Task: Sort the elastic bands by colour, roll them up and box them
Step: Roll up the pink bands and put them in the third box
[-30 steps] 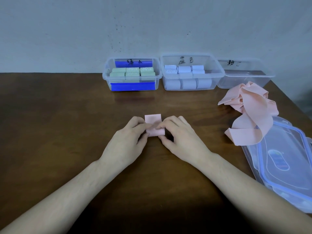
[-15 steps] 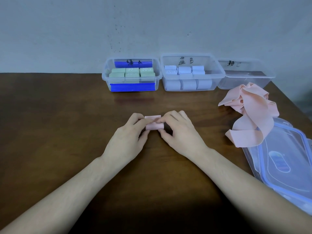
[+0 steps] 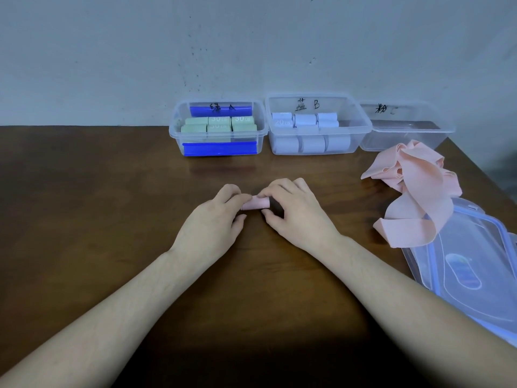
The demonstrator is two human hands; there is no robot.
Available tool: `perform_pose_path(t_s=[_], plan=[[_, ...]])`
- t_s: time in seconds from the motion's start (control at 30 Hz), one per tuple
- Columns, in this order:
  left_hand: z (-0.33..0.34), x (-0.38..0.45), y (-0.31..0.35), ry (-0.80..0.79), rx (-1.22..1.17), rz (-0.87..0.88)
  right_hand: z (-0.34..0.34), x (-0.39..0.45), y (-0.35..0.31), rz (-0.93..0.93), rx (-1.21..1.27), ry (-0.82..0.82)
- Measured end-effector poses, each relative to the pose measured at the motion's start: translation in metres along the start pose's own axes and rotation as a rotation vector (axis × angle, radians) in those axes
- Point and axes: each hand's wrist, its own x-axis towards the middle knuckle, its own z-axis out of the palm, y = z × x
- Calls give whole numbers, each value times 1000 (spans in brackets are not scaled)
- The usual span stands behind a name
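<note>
brown table (image 3: 84,219): left hand (image 3: 212,222), right hand (image 3: 296,217) side by side, curled fingers pinching pink roll (image 3: 256,204).

**Readable markings on the boxes and rolls**

We're reading handwritten black marker on the back walls of three clear boxes. The left box (image 3: 218,127) is showing a character plus what looks like "A" over a blue strip. The middle box (image 3: 319,124) is showing a character plus "B". The right box (image 3: 405,127) is showing a character plus a faint letter, possibly "C"; we're not resolving it. The green rolls (image 3: 219,125) are carrying white "30 LB" print on at least two rolls. One pale blue roll (image 3: 282,120) is showing "20 LB". The lid (image 3: 475,264) is bearing an oval sticker, unreadable.
</note>
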Motion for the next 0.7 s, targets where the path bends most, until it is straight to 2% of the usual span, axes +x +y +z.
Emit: perform_pose_path(t_s=[0.23, 0.33, 0.47, 0.6, 0.7], plan=[[1, 21, 2, -10, 101, -32, -7, 8, -3, 30, 12, -46], [-8, 25, 9, -36, 37, -80, -15, 3, -6, 69, 75, -7], [-18, 25, 25, -74, -200, -202, -32, -5, -11, 135, 172, -1], [-23, 35, 47, -106, -726, -360, -48, -17, -15, 153, 256, 6], [-24, 39, 65, -97, -818, -330, -58, -27, -14, 148, 264, 3]])
